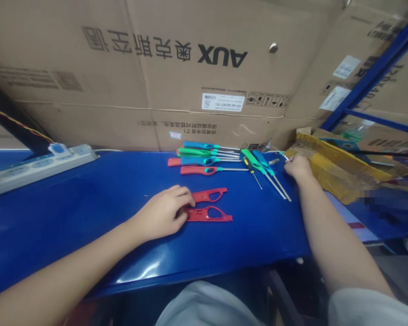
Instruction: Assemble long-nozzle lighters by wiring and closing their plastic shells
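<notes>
The left hand [161, 213] lies at six o'clock, fingers curled and pressed together over two red plastic lighter shells [207, 213] on the blue workbench [54, 235]. At two o'clock, the right hand [299, 168] has its fingertips [287, 159] bunched, pinching something too small to tell, beside finished utility lighters [204, 158] and a small screwdriver [250, 167].

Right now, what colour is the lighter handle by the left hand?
Red handle, seen in the head view.

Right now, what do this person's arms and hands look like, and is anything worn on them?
The left hand and right hand are bare grips, with no gloves or wristbands showing. On the right side, a pale grey sleeve shows at the bottom of the view.
</notes>
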Available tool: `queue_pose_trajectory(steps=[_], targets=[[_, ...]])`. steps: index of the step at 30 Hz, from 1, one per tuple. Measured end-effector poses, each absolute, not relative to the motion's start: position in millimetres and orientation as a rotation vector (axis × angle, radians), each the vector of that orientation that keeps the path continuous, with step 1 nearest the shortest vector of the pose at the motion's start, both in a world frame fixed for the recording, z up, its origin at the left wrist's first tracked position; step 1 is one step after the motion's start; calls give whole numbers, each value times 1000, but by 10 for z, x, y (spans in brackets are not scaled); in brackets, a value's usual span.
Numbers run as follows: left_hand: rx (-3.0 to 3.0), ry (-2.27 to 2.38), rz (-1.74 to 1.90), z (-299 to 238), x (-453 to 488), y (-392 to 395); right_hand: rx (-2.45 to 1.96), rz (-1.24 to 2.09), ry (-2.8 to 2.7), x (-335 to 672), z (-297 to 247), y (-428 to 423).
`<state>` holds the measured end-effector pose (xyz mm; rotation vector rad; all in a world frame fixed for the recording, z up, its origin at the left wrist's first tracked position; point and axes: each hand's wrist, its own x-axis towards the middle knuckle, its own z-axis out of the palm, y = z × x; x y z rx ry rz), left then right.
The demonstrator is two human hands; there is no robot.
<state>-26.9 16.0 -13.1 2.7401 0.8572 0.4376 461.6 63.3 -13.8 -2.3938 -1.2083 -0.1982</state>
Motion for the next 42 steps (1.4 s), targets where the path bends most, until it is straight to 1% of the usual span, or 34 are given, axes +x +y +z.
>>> queue_pose_trajectory(steps=[5,10,17,24,29,33,42], targets=[[2738,908,433,-119,-258,159,-2335,-71,-1159,4572,49,618],[2739,957,445,-93,-257,163,-2065,70,-1397,4307,213,545],[2724,1045,471,-78,-263,173,-1514,453,-1881,3499,331,299],[2761,907,448,-53,-232,106,-1191,827,-2010,2827,271,35],[2797,815,412,-98,-247,108,-1075,1007,-1979,2637,229,-71],[2785,819,465,-151,-254,141,-1042,1096,-1939,2593,221,-92],[2676,809,862,-124,-245,155,-1029,1174,-1894,2607,197,-75]])
